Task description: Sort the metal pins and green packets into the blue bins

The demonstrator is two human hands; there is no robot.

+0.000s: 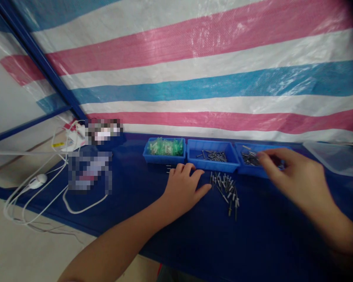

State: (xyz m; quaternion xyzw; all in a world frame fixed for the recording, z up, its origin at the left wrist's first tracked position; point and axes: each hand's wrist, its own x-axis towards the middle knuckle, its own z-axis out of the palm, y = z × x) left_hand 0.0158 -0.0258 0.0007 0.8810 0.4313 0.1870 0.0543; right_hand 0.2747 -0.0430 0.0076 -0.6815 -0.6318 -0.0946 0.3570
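My left hand (184,187) rests palm down on the dark blue cloth (267,235), fingers stretched out, just in front of the blue bins. A loose pile of small metal pins (227,188) lies right of its thumb. A few more pins (170,169) lie by its fingertips. My right hand (294,177) reaches into the right blue bin (247,169), which holds dark metal pins (250,158). Its fingers are curled and slightly blurred, and whether they pinch anything stays hidden. The middle bin (208,165) holds metal pins and the left bin (164,157) holds green plastic parts (167,146).
White cables (32,192) with an inline switch trail over the table's left end, beside two blurred-out items. A clear plastic tray (337,156) sits at the far right. A striped pink, blue and white tarp (194,70) hangs right behind the bins.
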